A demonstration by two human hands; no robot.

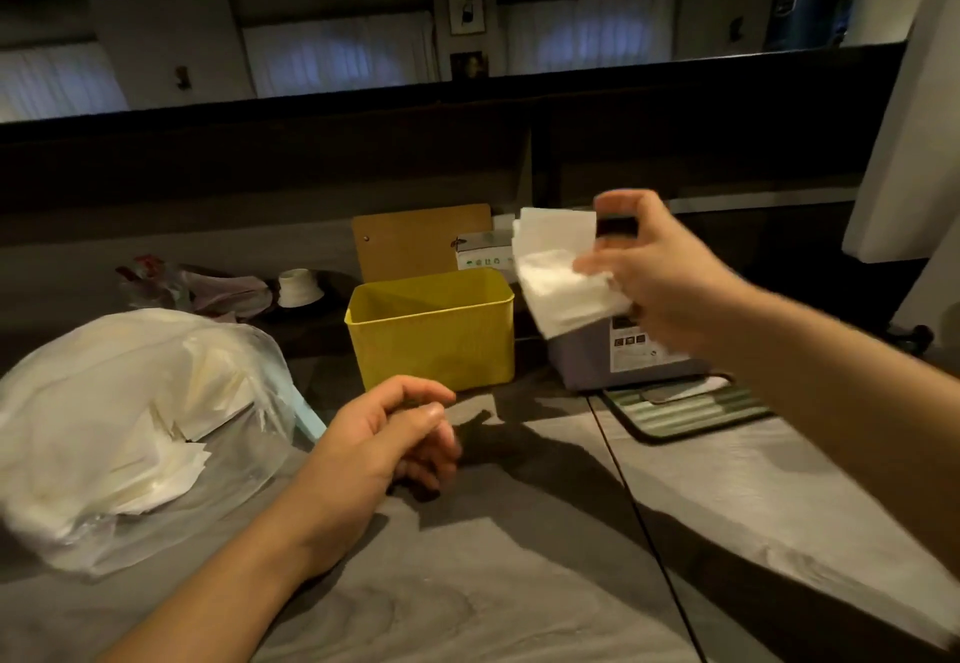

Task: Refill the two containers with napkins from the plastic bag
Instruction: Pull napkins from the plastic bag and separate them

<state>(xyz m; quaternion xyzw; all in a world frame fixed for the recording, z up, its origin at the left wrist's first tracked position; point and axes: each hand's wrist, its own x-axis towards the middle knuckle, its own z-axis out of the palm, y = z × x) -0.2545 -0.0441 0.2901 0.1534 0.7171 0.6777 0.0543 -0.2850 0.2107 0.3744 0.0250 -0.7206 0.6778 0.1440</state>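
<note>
A clear plastic bag (130,418) full of white napkins lies on the grey table at the left. A yellow container (431,332) stands open in the middle, with no napkins visible in it. Right of it stands a lilac container (623,358), partly hidden by my right hand (660,273), which grips a stack of white napkins (563,273) just above that container. My left hand (384,434) hovers over the table in front of the yellow container, fingers loosely curled, holding nothing.
A wooden lid (421,241) leans behind the yellow container. A green ribbed lid (685,410) lies flat at the right. A small white box (483,252), a white cup (298,288) and a crumpled bag (197,283) sit at the back. A dark partition rises behind.
</note>
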